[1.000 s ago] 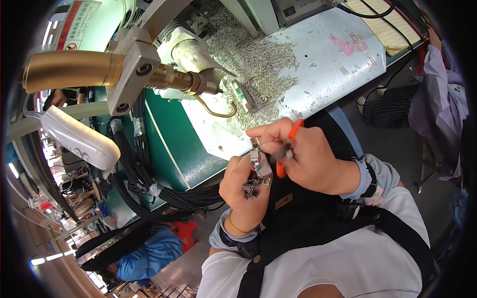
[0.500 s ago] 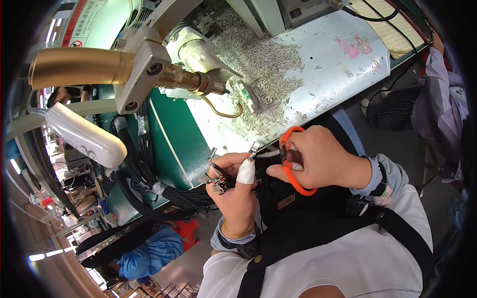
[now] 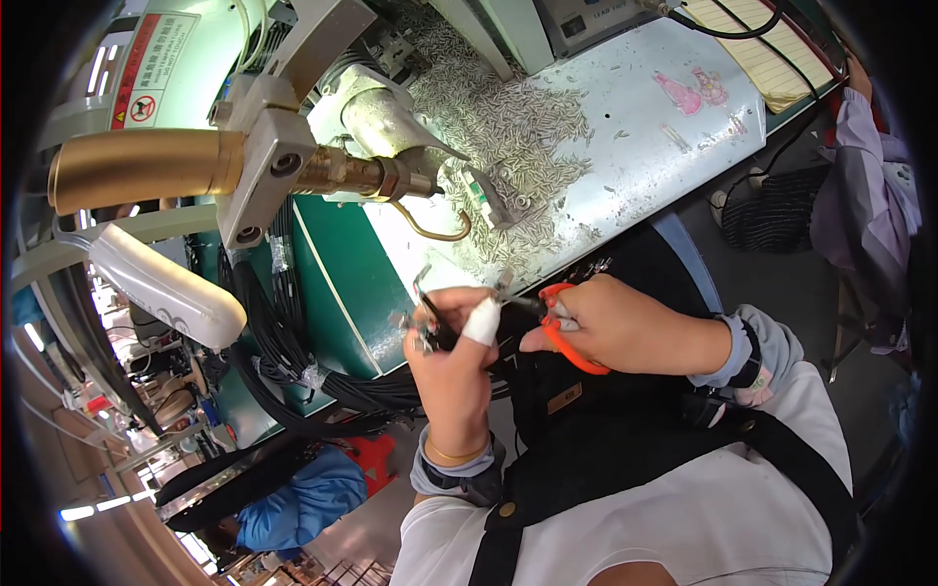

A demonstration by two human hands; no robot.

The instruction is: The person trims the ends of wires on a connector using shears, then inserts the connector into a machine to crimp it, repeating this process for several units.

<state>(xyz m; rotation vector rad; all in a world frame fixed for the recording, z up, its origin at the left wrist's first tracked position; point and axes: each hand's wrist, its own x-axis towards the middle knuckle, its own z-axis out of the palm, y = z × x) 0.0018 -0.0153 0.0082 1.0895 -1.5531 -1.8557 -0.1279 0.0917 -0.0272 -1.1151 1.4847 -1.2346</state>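
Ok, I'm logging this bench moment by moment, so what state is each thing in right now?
Left hand: raised, gripping a small bunch of metal parts, one finger wrapped in white tape.
Metal parts: held off the bench.
Right hand: closed around the cutters.
Orange-handled cutters: gripped, tip at the metal parts; open or shut not visible.
Small metal pins: lying loose, heaped on the bench.
Brass hook: hanging under the machine nozzle.

Orange-handled scissors (image 3: 572, 342), white-taped finger (image 3: 483, 320), green machine (image 3: 347, 283).
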